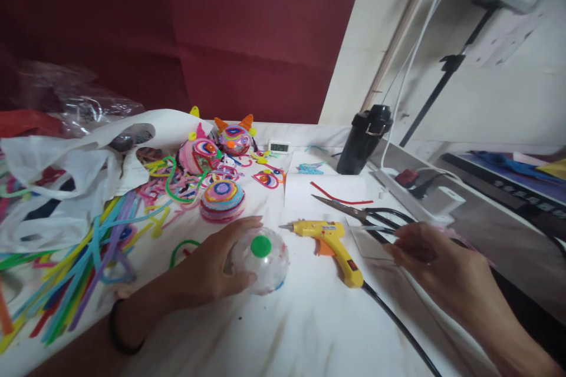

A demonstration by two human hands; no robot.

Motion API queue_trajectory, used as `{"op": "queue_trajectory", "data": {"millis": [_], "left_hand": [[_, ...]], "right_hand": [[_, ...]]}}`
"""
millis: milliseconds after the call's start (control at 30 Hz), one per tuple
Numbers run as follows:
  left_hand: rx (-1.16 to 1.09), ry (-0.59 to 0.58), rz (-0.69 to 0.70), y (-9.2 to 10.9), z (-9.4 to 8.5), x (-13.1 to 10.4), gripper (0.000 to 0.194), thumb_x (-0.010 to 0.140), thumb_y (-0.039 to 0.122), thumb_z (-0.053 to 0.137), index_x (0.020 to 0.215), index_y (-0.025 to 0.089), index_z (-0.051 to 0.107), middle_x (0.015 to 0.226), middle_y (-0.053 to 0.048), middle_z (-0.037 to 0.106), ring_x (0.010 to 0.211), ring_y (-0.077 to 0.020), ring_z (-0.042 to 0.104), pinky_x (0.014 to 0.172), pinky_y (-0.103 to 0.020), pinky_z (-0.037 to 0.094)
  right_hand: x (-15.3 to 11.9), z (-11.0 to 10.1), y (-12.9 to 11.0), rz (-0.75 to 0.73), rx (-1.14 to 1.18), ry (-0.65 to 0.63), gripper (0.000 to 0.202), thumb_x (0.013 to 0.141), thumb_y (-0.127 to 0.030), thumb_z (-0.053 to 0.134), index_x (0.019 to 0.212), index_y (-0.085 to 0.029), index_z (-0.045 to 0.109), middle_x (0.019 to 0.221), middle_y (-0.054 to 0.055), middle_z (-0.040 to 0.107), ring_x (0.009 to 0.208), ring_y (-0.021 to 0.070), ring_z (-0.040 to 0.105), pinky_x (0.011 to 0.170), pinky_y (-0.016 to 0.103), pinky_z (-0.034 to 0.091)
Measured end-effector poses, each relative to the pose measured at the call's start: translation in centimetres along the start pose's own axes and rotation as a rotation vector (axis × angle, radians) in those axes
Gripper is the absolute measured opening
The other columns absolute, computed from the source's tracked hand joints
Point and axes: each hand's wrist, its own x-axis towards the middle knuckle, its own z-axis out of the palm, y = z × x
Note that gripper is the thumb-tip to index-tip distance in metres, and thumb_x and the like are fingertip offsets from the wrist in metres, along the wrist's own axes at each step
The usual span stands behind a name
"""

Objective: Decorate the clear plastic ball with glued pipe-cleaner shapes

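Note:
My left hand [216,259] is wrapped round the left side of a clear plastic ball [267,268] with a green dot on top, just over the table. Beside the ball lies a yellow hot glue gun [327,232], nozzle pointing left, orange trigger toward me. On the right, my right hand [428,259] is closed, its fingertips at the black-handled scissors [349,207]. A thin whitish strip [375,228] runs to those fingertips; whether they grip it or the handle is unclear. A ball wound in colourful stripes [223,200] rests behind my left hand.
Loose pipe cleaners [84,265] and a white plastic bag [48,188] cover the left. Two decorated balls with horns [201,156] stand at the back near a small digital clock [279,146]. A black flask [363,138], red pipe cleaners [338,195] and a power strip [411,194] are toward the right.

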Motion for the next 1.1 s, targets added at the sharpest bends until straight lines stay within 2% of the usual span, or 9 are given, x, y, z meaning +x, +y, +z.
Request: {"op": "queue_trajectory", "data": {"millis": [67,133,267,433,567,700,767,967,1100], "left_hand": [[0.068,0.101,0.111,0.1,0.1,0.1,0.050,0.085,0.030,0.061,0.132,0.026,0.045,0.140,-0.009,0.052,0.128,-0.0288,0.050,0.105,-0.043,0.043],[0.170,0.177,0.239,0.3,0.2,0.2,0.038,0.089,0.027,0.059,0.125,0.025,0.050,0.134,-0.010,0.056,0.128,-0.0278,0.049,0.107,-0.045,0.040],[0.310,0.166,0.351,0.6,0.4,0.2,0.035,0.090,0.021,0.057,0.124,0.025,0.051,0.128,-0.010,0.059,0.124,-0.0265,0.050,0.107,-0.046,0.039],[0.331,0.150,0.351,0.6,0.5,0.2,0.036,0.089,0.023,0.059,0.125,0.023,0.053,0.128,-0.011,0.059,0.124,-0.0282,0.050,0.107,-0.047,0.037],[0.315,0.139,0.327,0.5,0.6,0.3,0.039,0.089,0.024,0.059,0.127,0.023,0.052,0.128,-0.011,0.059,0.123,-0.0287,0.050,0.107,-0.047,0.038],[0.269,0.130,0.301,0.5,0.7,0.2,0.042,0.088,0.024,0.060,0.128,0.023,0.051,0.129,-0.011,0.058,0.124,-0.0277,0.050,0.108,-0.046,0.038],[0.233,0.125,0.277,0.4,0.7,0.2,0.043,0.087,0.024,0.061,0.129,0.024,0.050,0.130,-0.009,0.058,0.124,-0.0271,0.050,0.107,-0.044,0.039],[0.123,0.065,0.071,-0.9,1.0,0.1,0.068,0.082,0.048,0.066,0.138,0.023,0.037,0.140,-0.013,0.049,0.128,-0.0322,0.047,0.106,-0.047,0.041],[0.059,0.008,0.072,-1.1,1.2,0.4,0.075,0.072,0.061,0.070,0.130,0.020,0.045,0.131,-0.014,0.056,0.119,-0.0335,0.055,0.100,-0.047,0.046]], "right_hand": [[-0.4,0.0,-0.3,0.008,0.045,-0.001,0.020,0.082,-0.038,0.058,0.100,-0.028,0.055,0.070,0.002,0.070,0.062,0.0226,0.069,0.059,0.031,0.050],[-0.6,-0.1,-0.4,0.000,0.049,-0.021,0.021,0.086,-0.039,0.056,0.105,-0.030,0.053,0.065,0.001,0.068,0.055,0.0216,0.068,0.055,0.030,0.049],[-0.7,-0.8,-0.4,-0.023,0.026,-0.085,0.021,0.086,-0.039,0.056,0.103,-0.028,0.054,0.064,0.001,0.069,0.053,0.0207,0.068,0.053,0.027,0.051],[-0.9,-1.1,-0.7,-0.039,0.005,-0.097,0.019,0.083,-0.039,0.056,0.096,-0.026,0.059,0.061,0.002,0.070,0.049,0.0190,0.067,0.050,0.025,0.050],[-1.1,-0.9,-1.1,-0.063,-0.022,-0.080,0.014,0.084,-0.039,0.055,0.082,-0.027,0.063,0.058,0.001,0.069,0.048,0.0195,0.066,0.048,0.026,0.049],[-1.1,-0.8,-0.7,-0.181,-0.047,0.010,0.010,0.081,-0.025,0.054,0.075,-0.025,0.062,0.074,0.005,0.070,0.056,0.0185,0.066,0.052,0.027,0.051],[-1.1,-0.9,-0.5,-0.233,-0.030,-0.002,0.013,0.081,-0.019,0.052,0.074,-0.025,0.062,0.079,0.006,0.070,0.059,0.0177,0.065,0.051,0.025,0.050],[-1.3,-1.3,-0.6,-0.251,0.013,-0.059,0.013,0.081,-0.026,0.057,0.078,-0.022,0.070,0.075,0.004,0.073,0.058,0.0163,0.067,0.043,0.019,0.049],[-0.9,-0.9,-2.4,-0.314,0.071,-0.061,0.018,0.084,-0.028,0.054,0.074,-0.021,0.067,0.065,0.001,0.069,0.051,0.0139,0.063,0.036,0.017,0.043]]}}
